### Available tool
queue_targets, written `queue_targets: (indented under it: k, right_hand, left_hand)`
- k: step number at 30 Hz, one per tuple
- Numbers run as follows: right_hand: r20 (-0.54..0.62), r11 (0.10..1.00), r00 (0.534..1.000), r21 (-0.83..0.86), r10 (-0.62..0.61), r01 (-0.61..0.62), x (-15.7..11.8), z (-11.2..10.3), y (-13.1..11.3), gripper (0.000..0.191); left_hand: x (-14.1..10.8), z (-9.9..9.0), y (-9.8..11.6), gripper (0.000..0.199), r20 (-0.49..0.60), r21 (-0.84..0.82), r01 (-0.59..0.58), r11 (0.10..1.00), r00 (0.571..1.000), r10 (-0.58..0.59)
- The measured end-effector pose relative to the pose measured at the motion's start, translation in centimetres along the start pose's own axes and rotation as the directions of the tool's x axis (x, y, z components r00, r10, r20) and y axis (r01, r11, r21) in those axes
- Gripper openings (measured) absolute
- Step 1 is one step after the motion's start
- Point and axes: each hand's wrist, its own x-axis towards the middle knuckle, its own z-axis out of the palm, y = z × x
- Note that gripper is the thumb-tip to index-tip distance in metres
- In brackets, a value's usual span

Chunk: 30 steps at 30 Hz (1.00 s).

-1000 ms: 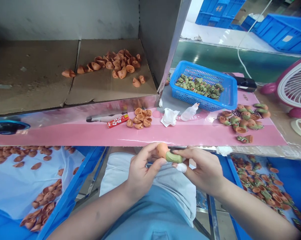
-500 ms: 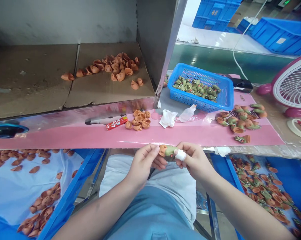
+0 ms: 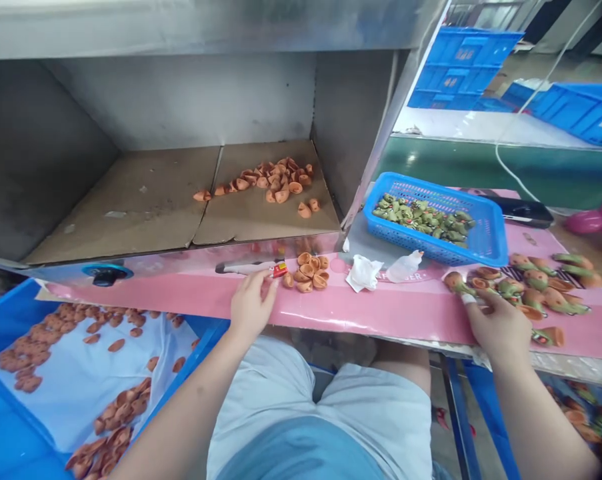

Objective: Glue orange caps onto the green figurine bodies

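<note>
My left hand (image 3: 253, 303) is over the pink strip with thumb and fingers apart. Its fingertips cover most of a red packet (image 3: 279, 269), just left of a cluster of small orange cups (image 3: 307, 272). At the right, my right hand (image 3: 498, 323), with white tape around the thumb, is low over a group of green-and-orange figures (image 3: 551, 287). Between its thumb and fingers is the green end of one figure (image 3: 455, 283), whose orange cup points left. The fingers partly hide that end.
A blue basket (image 3: 501, 233) holds several green pieces. A crumpled tissue (image 3: 364, 273) and a small white bottle (image 3: 405, 267) lie before it. Loose orange cups (image 3: 281, 180) sit inside the metal booth (image 3: 363, 133). A blue bin (image 3: 11, 427) of cups stands lower left.
My hands have parted from in front of my body. The right carried the green-and-orange figure to the group on the right; the left let go and moved to the red packet. The view shifted.
</note>
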Motion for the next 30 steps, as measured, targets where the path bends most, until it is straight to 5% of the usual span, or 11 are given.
queue_targets:
  k: [6, 11, 13, 15, 17, 20, 25, 30]
  right_hand:
    - [-0.14, 0.989, 0.985, 0.094, -0.099, 0.113, -1.9, 1.9, -2.1, 0.049]
    - [-0.065, 0.926, 0.973, 0.297, -0.222, 0.232, -3.2, 5.7, -6.0, 0.066]
    - [-0.039, 0.902, 0.967, 0.353, -0.252, 0.25, -2.6, 6.7, -7.5, 0.064]
    - [-0.003, 0.881, 0.962, 0.401, -0.272, 0.251, -1.8, 7.2, -8.6, 0.053]
    - [0.037, 0.863, 0.959, 0.447, -0.282, 0.237, -1.2, 7.2, -9.4, 0.037]
    - [0.067, 0.82, 0.955, 0.533, -0.29, 0.211, -1.8, 6.2, -10.0, 0.026]
    - [0.118, 0.725, 0.946, 0.673, -0.302, 0.147, -6.4, 2.2, -10.2, 0.028]
    - [0.128, 0.65, 0.955, 0.755, -0.268, 0.081, -10.0, -2.6, -10.1, 0.034]
  left_hand:
    - [1.6, 1.0, 2.3, 0.023, 0.135, 0.186, -0.078, 0.98, 0.989, 0.054]
    - [3.0, 0.2, 1.7, 0.025, 0.259, 0.311, -0.155, 0.938, 0.963, 0.073]
    - [3.1, -0.3, 1.2, 0.024, 0.284, 0.208, -0.11, 0.972, 0.958, 0.048]
    - [2.4, -0.6, 1.1, 0.027, 0.291, -0.09, 0.026, 0.996, 0.957, 0.001]
    - [1.0, -0.7, 1.7, 0.032, 0.36, -0.426, 0.215, 0.879, 0.931, -0.054]
    - [-1.9, -0.6, 3.8, 0.026, 0.474, -0.673, 0.42, 0.609, 0.877, -0.082]
    - [-4.9, 0.2, 8.5, 0.015, 0.577, -0.769, 0.579, 0.269, 0.811, -0.096]
    - [-5.2, 0.8, 10.3, 0.013, 0.612, -0.777, 0.611, 0.151, 0.79, -0.042]
